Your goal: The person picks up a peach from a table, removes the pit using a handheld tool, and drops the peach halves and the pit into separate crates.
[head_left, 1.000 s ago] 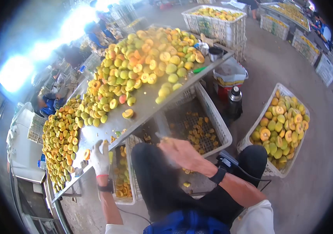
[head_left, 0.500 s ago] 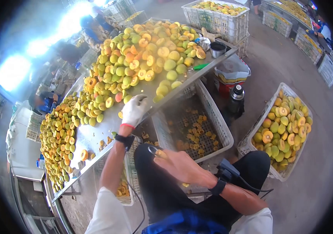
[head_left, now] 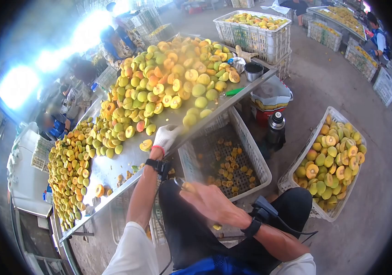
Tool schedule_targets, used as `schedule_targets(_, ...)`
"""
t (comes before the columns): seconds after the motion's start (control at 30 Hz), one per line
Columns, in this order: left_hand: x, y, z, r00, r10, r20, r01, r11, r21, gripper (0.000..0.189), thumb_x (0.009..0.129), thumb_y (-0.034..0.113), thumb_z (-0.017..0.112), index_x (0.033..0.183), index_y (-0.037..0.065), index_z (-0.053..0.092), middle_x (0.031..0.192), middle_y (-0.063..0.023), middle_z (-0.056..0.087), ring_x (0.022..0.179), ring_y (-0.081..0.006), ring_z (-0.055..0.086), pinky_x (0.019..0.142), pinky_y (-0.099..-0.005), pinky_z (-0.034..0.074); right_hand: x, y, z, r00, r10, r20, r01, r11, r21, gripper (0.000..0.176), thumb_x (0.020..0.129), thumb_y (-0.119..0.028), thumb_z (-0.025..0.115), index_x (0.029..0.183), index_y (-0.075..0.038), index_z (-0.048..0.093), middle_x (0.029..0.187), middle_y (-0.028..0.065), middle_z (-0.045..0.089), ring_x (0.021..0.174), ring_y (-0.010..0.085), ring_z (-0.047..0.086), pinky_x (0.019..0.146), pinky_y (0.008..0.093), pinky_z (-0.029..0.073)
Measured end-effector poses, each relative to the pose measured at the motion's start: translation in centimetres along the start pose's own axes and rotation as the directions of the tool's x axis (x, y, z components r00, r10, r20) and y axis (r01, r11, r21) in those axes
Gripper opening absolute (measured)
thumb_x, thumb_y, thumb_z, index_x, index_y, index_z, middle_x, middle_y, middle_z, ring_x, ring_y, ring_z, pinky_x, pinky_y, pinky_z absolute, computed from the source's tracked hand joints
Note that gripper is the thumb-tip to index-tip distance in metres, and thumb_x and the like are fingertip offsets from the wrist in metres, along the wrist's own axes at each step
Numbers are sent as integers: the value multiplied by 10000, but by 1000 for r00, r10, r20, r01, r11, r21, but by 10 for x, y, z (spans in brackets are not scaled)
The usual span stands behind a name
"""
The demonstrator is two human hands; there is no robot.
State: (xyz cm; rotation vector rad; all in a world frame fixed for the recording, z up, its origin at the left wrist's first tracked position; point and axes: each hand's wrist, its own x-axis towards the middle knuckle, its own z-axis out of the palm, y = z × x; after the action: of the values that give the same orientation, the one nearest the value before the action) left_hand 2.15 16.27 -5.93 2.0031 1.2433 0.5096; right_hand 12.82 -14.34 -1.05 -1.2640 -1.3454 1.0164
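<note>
My left hand (head_left: 166, 137), in a white glove, is over the near edge of the metal table (head_left: 127, 167); its fingers are blurred, and I cannot make out whether they hold anything. A halved fruit (head_left: 146, 145) lies just left of it. My bare right hand (head_left: 207, 201) is closed around the wooden handle of a tool with a metal loop (head_left: 179, 182), above my knees. Behind my left hand, green and yellow fruit (head_left: 141, 87), some cut in half, is heaped on the table.
A crate with fruit pieces (head_left: 260, 172) stands below the table edge. Right of it are a black flask (head_left: 276, 128), a bag (head_left: 271, 98) and a crate of halved fruit (head_left: 292, 181). A metal cup (head_left: 253, 71) and green-handled tool (head_left: 233, 91) are on the table. People work farther back.
My left hand has moved slightly right and down, toward the table edge. My right hand still holds the tool, in nearly the same place. The view has shifted slightly.
</note>
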Motion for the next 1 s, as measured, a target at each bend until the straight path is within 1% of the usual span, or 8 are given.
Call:
schedule_targets(0.13,-50,37,-24,999,-42,-22,37,981,-191,424,890,269,762,1190,-28,727,1120,-92,763,991,-143,691,890,-297,542,9,11,5,987,-38,-157,42,999,18,406,1045,-374,596,977,27,609,762,278,635,743,472,640,682,496,491)
schedule_targets(0.23,-90,57,-43,986,129,-107,-140,985,-105,393,885,179,756,1217,-23,699,1132,-85,752,1028,-133,677,908,-295,540,19,6,-3,953,-20,-302,51,994,94,374,1041,-347,608,944,15,616,725,206,646,690,354,657,661,446,495)
schedule_targets(0.4,-149,96,-68,948,319,-22,-320,945,-68,547,820,71,761,1345,3,627,1221,-122,696,1127,-184,673,984,-311,524,38,0,-17,952,136,-275,-58,960,273,271,1053,-286,596,1015,-23,655,705,26,612,643,113,583,632,332,467)
schedule_targets(0.47,-170,114,-68,925,380,-11,-380,925,-24,570,813,70,768,1360,15,620,1256,-130,681,1153,-202,667,991,-322,523,43,2,-10,962,89,-259,13,930,366,261,1057,-278,595,1053,-24,654,723,29,614,641,119,567,637,319,460)
schedule_targets(0.57,-181,114,-65,916,399,44,-398,917,-23,606,804,89,792,1379,27,611,1345,-145,643,1216,-227,645,1009,-345,519,49,15,-6,983,16,-182,58,917,395,261,1072,-278,579,1206,-56,616,654,-67,484,447,18,384,401,230,309)
schedule_targets(0.63,-190,122,-58,894,447,21,-448,893,34,616,799,82,795,1384,30,608,1363,-147,637,1228,-230,640,1016,-349,517,44,-14,-10,976,170,-139,-79,862,501,259,1064,-265,593,1225,-65,623,652,-69,470,439,19,368,400,232,300)
schedule_targets(0.87,-187,108,-47,981,107,161,-20,882,-470,558,1050,485,543,1322,10,647,1131,-67,712,819,-148,686,685,-263,543,50,9,-18,923,-327,-204,322,945,-56,313,1023,-190,634,1287,-27,595,882,59,679,706,188,640,674,355,529)
schedule_targets(1.0,-178,98,-30,957,-47,288,177,879,-443,567,1089,504,449,1193,2,693,921,-39,713,708,-92,634,590,-229,484,46,7,-20,887,-393,-241,339,910,-237,322,1018,-175,638,1288,-11,578,952,204,698,817,365,693,748,430,541)
